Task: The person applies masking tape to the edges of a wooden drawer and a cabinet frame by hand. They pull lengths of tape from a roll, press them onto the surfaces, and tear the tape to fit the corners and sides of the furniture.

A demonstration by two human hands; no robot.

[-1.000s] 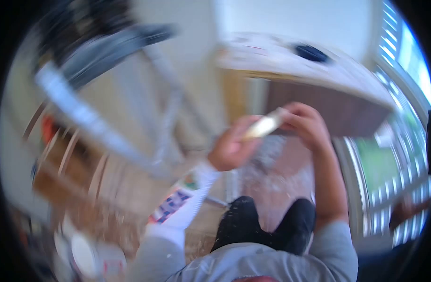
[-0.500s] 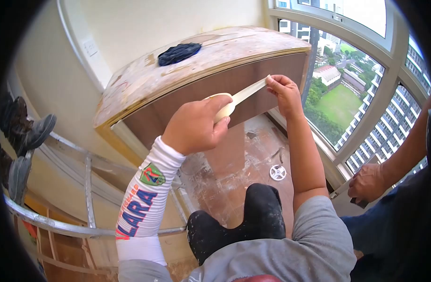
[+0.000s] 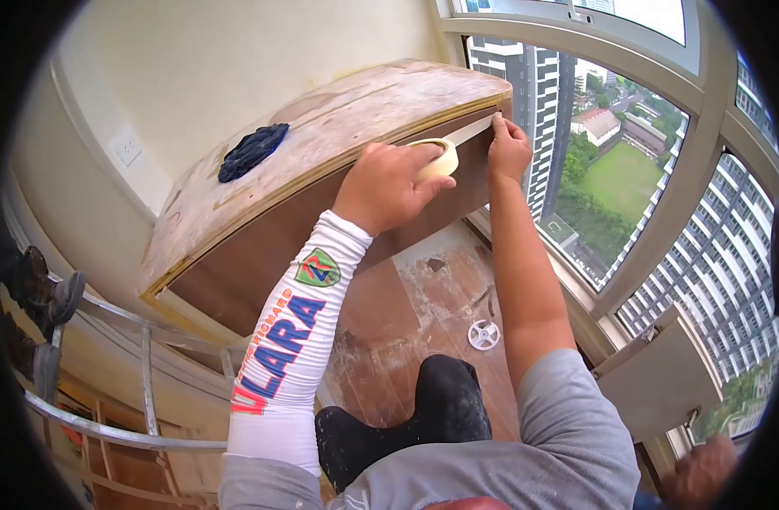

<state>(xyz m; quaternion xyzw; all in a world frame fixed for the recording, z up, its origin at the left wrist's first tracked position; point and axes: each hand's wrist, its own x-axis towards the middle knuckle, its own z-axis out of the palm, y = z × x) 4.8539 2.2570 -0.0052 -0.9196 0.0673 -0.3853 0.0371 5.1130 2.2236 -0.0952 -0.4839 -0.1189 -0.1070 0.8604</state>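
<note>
While the left hand (image 3: 391,189) stays out of my way, I can see its fingers curled firmly around a cream-coloured, ring-shaped roll of tape (image 3: 445,165); the right hand (image 3: 510,153) has thumb and finger together, pinching the end of a pale, flat tape strip (image 3: 472,131). Roll sits in front of the brown, wood-grained cabinet panel (image 3: 245,272), strip stretched toward the panel's upper right corner. Step, as I judge it: lining tape up with the panel's top edge. Whether it touches, can't tell. Next move probably calls for holding the strip taut and straight, then pressing its end flat.

Materials: blotchy, paint-stained plywood top (image 3: 347,106), raw layered edge; crumpled dark-blue cloth (image 3: 252,153) on it; scuffed reddish-brown floor (image 3: 372,314); round white spoked disc (image 3: 484,335); ribbed white printed sleeve (image 3: 292,327).
</note>
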